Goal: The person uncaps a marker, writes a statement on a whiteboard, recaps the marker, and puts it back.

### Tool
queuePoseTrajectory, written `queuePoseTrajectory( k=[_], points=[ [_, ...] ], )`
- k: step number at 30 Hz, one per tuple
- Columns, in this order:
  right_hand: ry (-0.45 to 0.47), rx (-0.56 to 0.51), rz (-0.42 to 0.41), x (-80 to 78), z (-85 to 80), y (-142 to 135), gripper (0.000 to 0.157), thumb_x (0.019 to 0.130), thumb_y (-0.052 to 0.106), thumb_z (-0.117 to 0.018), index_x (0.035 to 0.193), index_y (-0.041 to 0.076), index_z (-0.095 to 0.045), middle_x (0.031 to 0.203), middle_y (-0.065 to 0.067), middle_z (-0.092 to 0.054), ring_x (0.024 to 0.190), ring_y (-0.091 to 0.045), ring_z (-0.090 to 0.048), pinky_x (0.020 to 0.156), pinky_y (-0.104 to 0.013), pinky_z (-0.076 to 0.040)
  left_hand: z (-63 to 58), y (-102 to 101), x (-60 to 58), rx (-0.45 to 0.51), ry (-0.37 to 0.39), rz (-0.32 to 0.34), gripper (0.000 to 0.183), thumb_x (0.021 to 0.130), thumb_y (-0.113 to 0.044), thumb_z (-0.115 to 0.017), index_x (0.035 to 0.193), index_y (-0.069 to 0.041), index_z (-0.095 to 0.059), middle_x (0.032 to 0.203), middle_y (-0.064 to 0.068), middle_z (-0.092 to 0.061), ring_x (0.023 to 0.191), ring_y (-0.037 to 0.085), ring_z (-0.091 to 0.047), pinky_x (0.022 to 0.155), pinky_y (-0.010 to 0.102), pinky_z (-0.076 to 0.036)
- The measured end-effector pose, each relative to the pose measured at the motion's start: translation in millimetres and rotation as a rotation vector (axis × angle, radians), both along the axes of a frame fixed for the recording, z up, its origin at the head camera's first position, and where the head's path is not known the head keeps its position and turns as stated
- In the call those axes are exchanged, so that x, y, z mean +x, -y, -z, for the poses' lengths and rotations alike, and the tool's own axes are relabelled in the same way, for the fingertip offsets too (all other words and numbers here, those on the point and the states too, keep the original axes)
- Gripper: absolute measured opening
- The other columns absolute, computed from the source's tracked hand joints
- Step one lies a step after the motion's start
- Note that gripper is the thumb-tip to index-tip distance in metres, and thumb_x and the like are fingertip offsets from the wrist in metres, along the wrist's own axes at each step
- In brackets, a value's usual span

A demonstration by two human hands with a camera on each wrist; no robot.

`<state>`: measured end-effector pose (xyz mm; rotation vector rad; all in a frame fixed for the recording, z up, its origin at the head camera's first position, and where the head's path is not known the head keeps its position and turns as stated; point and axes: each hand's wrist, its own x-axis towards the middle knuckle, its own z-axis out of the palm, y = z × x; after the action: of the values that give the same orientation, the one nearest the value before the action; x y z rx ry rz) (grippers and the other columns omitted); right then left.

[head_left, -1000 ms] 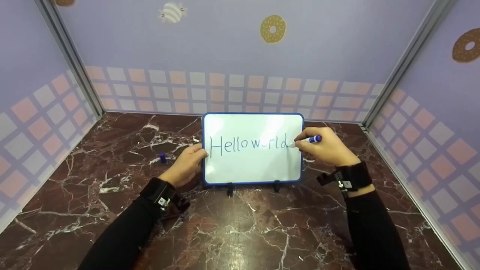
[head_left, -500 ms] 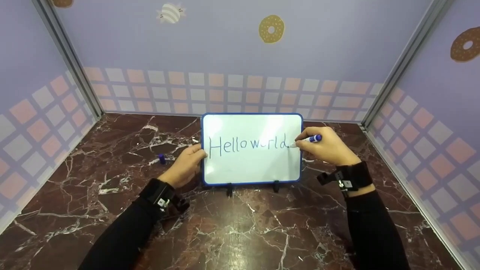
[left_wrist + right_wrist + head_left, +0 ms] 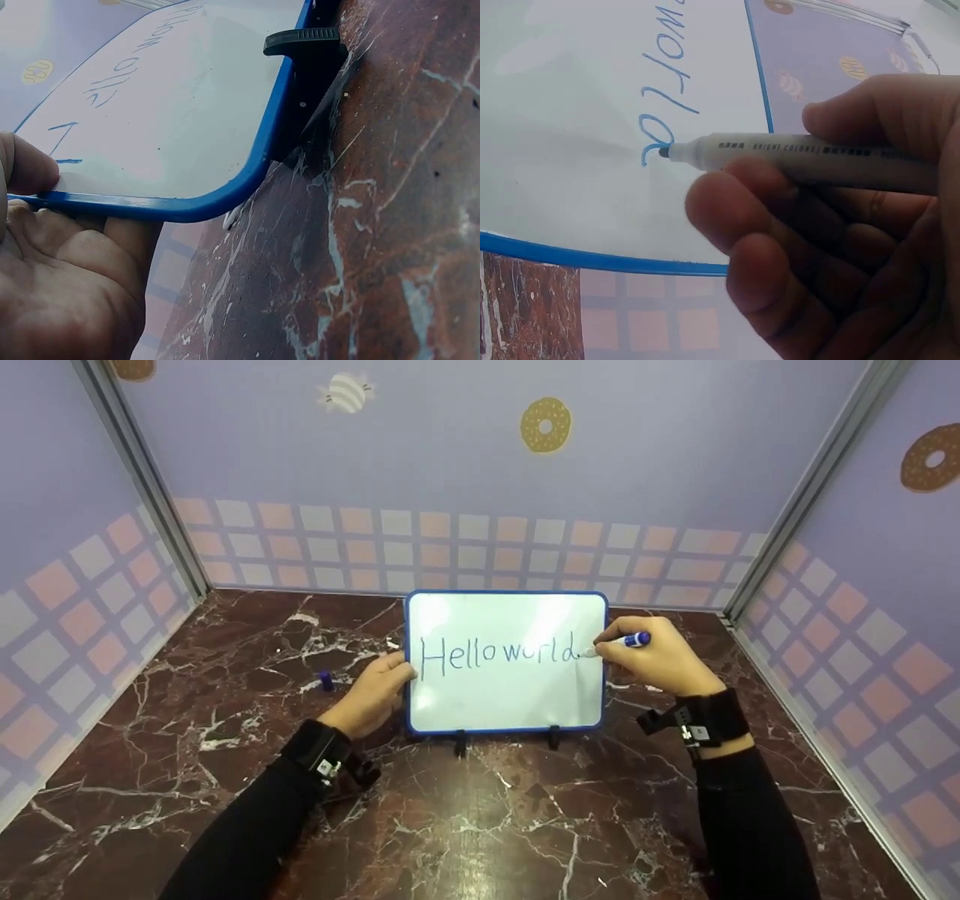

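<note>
A blue-framed whiteboard (image 3: pixel 502 701) stands propped up, with "Hello world" written on it in blue. My left hand (image 3: pixel 369 694) grips its left edge; in the left wrist view the thumb (image 3: pixel 30 169) lies on the front face and the fingers are behind the frame. My right hand (image 3: pixel 652 655) pinches a white whiteboard marker (image 3: pixel 810 159) with a blue end. In the right wrist view the marker's dark tip is right at the tail of the letter "d", close to the board's right edge.
A blue marker cap (image 3: pixel 325 681) stands on the dark marbled table (image 3: pixel 465 825), left of the left hand. Black stand feet (image 3: pixel 460 742) hold the board's lower edge. Patterned lilac panels (image 3: pixel 450 457) enclose the table at the back and both sides.
The head view has shifted slightly. Both hands keep their places at the board, and the marker tip stays beside the "d".
</note>
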<state>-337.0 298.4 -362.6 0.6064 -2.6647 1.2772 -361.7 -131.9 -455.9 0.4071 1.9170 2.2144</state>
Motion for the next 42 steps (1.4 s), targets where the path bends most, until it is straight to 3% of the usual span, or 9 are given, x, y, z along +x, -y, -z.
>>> queuePoseTrajectory(
  k=[5,13,30,35,42],
  points=[
    [-0.08,-0.007,0.012,1.9,-0.7,-2.7,0.017,0.105,0.018,-0.076,0.109,0.004,-0.083,0.092,-0.012,-0.077,0.067,-0.022,-0.072,0.06,-0.029,-0.064,-1.0,-0.7,-0.3,-0.007,-0.004,-0.006,0.039,0.102,-0.001,-0.045,0.136,0.013,-0.06,0.124,0.019,-0.075,0.101,0.026,-0.076,0.085,0.042,-0.069],
    [-0.194,-0.072,0.036,2.6,-1.3,-3.6,0.014,0.106,0.016,-0.076,0.108,0.004,-0.083,0.086,-0.01,-0.076,0.065,-0.019,-0.07,0.056,-0.027,-0.063,-0.4,-1.4,-0.3,-0.014,0.008,-0.028,0.041,0.101,0.0,-0.046,0.137,0.013,-0.061,0.123,0.018,-0.075,0.099,0.026,-0.076,0.086,0.043,-0.069],
    [-0.267,-0.03,0.088,-1.5,2.5,-4.3,0.015,0.107,0.016,-0.074,0.111,0.003,-0.082,0.091,-0.007,-0.078,0.074,-0.021,-0.073,0.06,-0.024,-0.062,0.6,-1.1,-0.1,-0.013,0.013,-0.027,0.04,0.101,0.0,-0.047,0.136,0.012,-0.061,0.122,0.017,-0.076,0.099,0.026,-0.076,0.085,0.043,-0.07],
    [-0.273,-0.014,0.093,-1.6,3.1,-2.9,0.016,0.107,0.016,-0.074,0.113,0.003,-0.082,0.093,-0.011,-0.078,0.069,-0.02,-0.07,0.058,-0.023,-0.059,1.1,0.3,-0.4,-0.01,0.0,0.009,0.043,0.102,-0.001,-0.046,0.14,0.013,-0.059,0.124,0.02,-0.076,0.101,0.028,-0.077,0.086,0.044,-0.07],
    [-0.278,0.016,0.091,-2.9,3.6,-1.8,0.017,0.106,0.016,-0.076,0.114,0.002,-0.081,0.092,-0.007,-0.077,0.065,-0.02,-0.068,0.056,-0.023,-0.058,0.9,-0.1,-0.6,-0.01,0.003,-0.003,0.042,0.101,-0.001,-0.047,0.138,0.013,-0.06,0.123,0.02,-0.077,0.1,0.028,-0.077,0.086,0.045,-0.07]
  ],
)
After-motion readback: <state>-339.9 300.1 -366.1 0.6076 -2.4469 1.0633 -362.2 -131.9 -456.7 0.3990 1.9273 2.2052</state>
